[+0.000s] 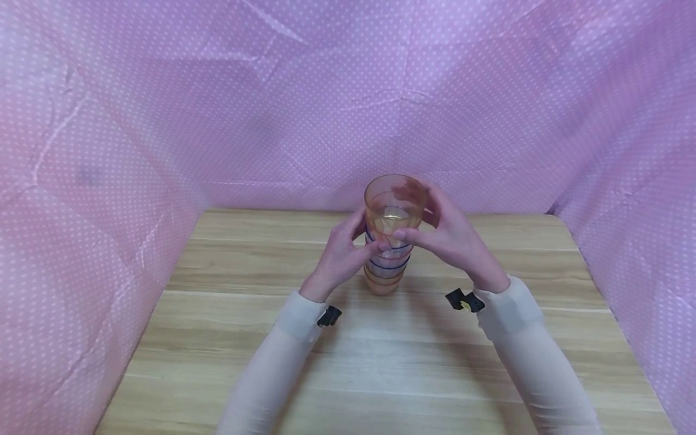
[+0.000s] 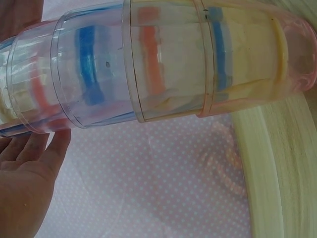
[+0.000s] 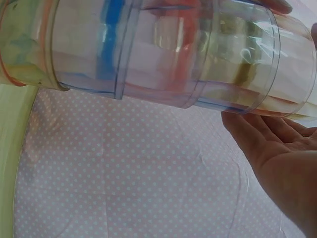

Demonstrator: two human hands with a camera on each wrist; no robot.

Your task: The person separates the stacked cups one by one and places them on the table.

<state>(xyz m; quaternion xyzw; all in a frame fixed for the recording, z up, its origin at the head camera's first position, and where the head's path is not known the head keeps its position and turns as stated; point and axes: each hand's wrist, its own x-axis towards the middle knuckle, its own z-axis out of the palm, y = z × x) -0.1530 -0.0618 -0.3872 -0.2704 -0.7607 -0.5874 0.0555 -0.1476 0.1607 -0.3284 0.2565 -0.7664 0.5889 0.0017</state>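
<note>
A tall stack of nested clear plastic cups (image 1: 387, 260), tinted orange, pink, blue and yellow, stands upright on the table in the head view. My left hand (image 1: 344, 252) holds the stack around its upper middle, thumb across the near side. Higher up, my right hand (image 1: 454, 232) grips the top orange cup (image 1: 393, 196), its thumb in front and fingers behind. In the left wrist view the stacked cups (image 2: 168, 64) run across the top, with the left hand (image 2: 29, 173) touching them. The right wrist view shows the right hand (image 3: 277, 144) against the upper cups (image 3: 237, 59).
The wooden table (image 1: 402, 374) spreads under both forearms. Pink dotted cloth (image 1: 304, 121) hangs behind it and on both sides. Small black devices (image 1: 464, 300) sit on the white wrist bands (image 1: 511, 308).
</note>
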